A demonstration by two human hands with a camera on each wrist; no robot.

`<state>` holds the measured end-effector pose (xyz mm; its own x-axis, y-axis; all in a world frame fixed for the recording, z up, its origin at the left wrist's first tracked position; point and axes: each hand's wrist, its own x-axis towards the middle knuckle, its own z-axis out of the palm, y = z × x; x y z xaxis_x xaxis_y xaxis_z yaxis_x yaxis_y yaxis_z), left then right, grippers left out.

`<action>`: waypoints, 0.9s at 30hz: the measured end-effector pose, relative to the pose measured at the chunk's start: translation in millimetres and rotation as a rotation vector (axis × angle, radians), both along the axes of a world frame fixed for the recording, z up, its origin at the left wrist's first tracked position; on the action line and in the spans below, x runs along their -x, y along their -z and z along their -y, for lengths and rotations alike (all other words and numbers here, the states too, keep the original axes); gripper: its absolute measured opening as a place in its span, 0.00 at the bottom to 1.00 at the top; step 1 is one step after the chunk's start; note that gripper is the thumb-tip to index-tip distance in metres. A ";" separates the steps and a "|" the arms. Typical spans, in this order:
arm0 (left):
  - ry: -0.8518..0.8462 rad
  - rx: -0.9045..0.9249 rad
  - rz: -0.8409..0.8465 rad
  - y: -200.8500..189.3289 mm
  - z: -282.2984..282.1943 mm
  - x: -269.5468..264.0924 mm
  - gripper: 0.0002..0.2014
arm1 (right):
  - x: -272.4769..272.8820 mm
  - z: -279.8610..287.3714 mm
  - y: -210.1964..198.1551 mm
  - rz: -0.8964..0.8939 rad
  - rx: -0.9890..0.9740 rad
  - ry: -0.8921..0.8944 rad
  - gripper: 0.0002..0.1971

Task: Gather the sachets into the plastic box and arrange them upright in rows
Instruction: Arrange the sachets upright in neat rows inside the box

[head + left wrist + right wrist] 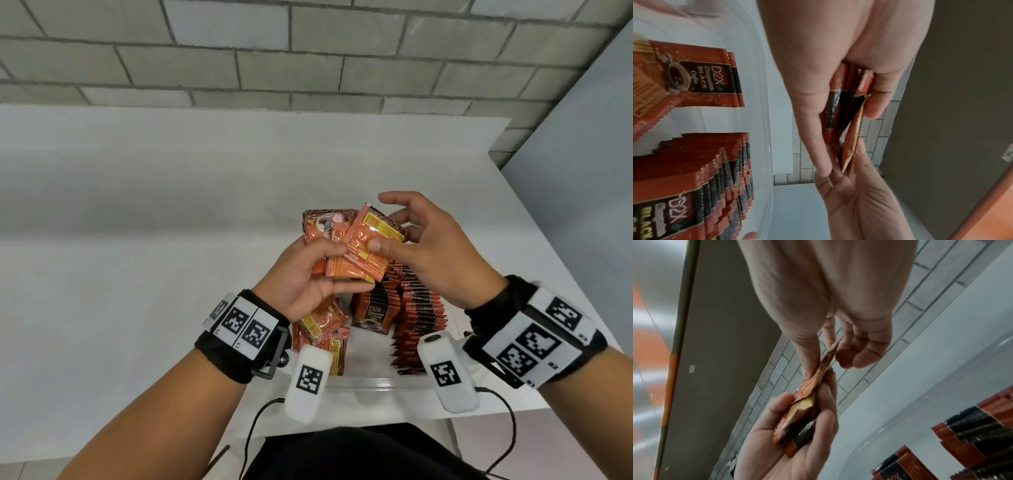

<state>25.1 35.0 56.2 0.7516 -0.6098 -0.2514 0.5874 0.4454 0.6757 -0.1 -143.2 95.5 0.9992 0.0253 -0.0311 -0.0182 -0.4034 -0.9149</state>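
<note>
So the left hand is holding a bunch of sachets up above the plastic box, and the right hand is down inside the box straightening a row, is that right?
Not quite. The right hand is not inside the plastic box; it is raised beside the left hand, its thumb pressing on the bunch of sachets held there. The head view shows this. The rest holds.
</note>
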 end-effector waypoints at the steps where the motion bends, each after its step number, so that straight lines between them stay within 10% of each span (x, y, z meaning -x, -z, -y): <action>1: -0.009 -0.004 0.001 -0.1 1.6 0.1 0.19 | 2.3 1.9 1.3 -0.016 -0.023 0.015 0.29; 5: -0.037 -0.029 0.037 -0.7 10.9 2.8 0.18 | 10.0 6.1 8.4 -0.076 -0.205 0.168 0.30; 11: -0.041 -0.102 0.086 0.5 21.4 4.0 0.19 | 13.6 17.9 15.6 -0.163 -0.461 0.274 0.05; 20: 0.023 -0.346 0.216 3.2 30.0 2.5 0.06 | 29.3 29.5 19.0 -0.208 -0.338 0.139 0.17; 27: 0.031 -0.192 0.098 -0.3 33.8 4.0 0.15 | 29.1 35.9 24.5 -0.180 -0.416 0.192 0.16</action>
<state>21.1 1.2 56.5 0.7601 -0.5807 -0.2918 0.5258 0.2857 0.8011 -29.2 -179.1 71.0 0.9668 -0.1116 -0.2300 -0.2290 0.0216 -0.9732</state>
